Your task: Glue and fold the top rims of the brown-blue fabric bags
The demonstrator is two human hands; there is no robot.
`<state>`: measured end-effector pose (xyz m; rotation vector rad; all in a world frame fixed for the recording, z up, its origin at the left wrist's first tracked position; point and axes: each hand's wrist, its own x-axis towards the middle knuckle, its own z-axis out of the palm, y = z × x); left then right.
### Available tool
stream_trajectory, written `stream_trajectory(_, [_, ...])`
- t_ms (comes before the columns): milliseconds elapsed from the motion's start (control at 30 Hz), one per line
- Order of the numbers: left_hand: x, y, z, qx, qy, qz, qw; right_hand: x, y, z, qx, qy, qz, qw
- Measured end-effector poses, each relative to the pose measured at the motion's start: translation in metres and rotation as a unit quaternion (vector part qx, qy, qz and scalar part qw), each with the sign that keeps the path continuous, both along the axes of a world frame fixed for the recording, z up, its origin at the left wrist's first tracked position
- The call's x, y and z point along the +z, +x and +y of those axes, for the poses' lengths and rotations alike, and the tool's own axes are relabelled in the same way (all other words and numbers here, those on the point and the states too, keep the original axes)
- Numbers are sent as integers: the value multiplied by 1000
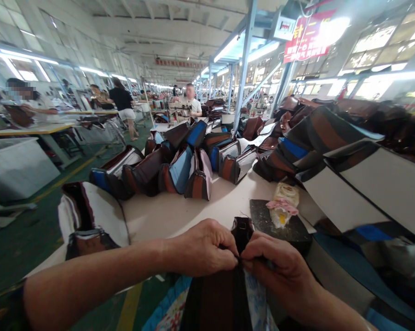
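Note:
A dark bag piece (217, 301) with a brown stripe lies at the bottom middle, close to my body. Its upper edge is pinched by my left hand (207, 248), thumb and fingers pressed together. From the other side my right hand (279, 262) grips the same edge, fingertips almost meeting the left ones. Between the hands a narrow dark end (242, 227) with a small metal-looking part sticks up. The exact spot under the fingertips is hidden.
Several unfinished bags (145, 172) stand across the pale table (166, 211). One white-sided bag (104, 209) is at left. Right of my hands, a dark slab (259, 216) bears a smeared yellowish container (286, 195). Bag pieces (383, 179) pile up at right. People work farther back.

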<state>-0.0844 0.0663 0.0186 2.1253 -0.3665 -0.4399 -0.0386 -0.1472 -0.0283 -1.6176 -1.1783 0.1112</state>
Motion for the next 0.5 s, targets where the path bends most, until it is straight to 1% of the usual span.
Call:
stream_trajectory(67, [2, 3, 5, -6, -19, 45, 999, -2, 3, -4, 16, -10, -133, 991])
stream_trajectory(133, [3, 6, 9, -18, -24, 80, 996, -3, 5, -9, 29, -38, -235, 971])
stream_trajectory(200, [2, 8, 10, -38, -9, 84, 996, -3, 5, -15, 42, -66, -299, 951])
stream_trajectory(233, [1, 8, 9, -49, -1, 75, 996, -3, 5, -18, 49, -74, -309, 947])
stream_trajectory(267, [1, 7, 8, -59, 6, 57, 997, -2, 5, -21, 58, -75, -297, 950])
stream_trajectory(300, [0, 6, 6, -66, 9, 35, 997, -2, 5, -23, 64, -71, -258, 962])
stream_trajectory(367, [0, 4, 3, -73, 5, -13, 997, 1, 6, -27, 54, -53, -114, 991])
stream_trajectory(400, [0, 3, 1, -76, 3, -37, 996, 3, 7, -27, 38, -48, -32, 998])
stream_trajectory(433, [1, 2, -1, -80, 2, -58, 995, 6, 10, -26, 23, -54, 33, 998])
stream_trajectory(467, [2, 1, -3, -82, 3, -74, 994, 11, 12, -24, 18, -75, 72, 994])
stream_trajectory(500, [2, 0, -4, -84, 6, -86, 993, 16, 14, -21, 29, -106, 83, 990])
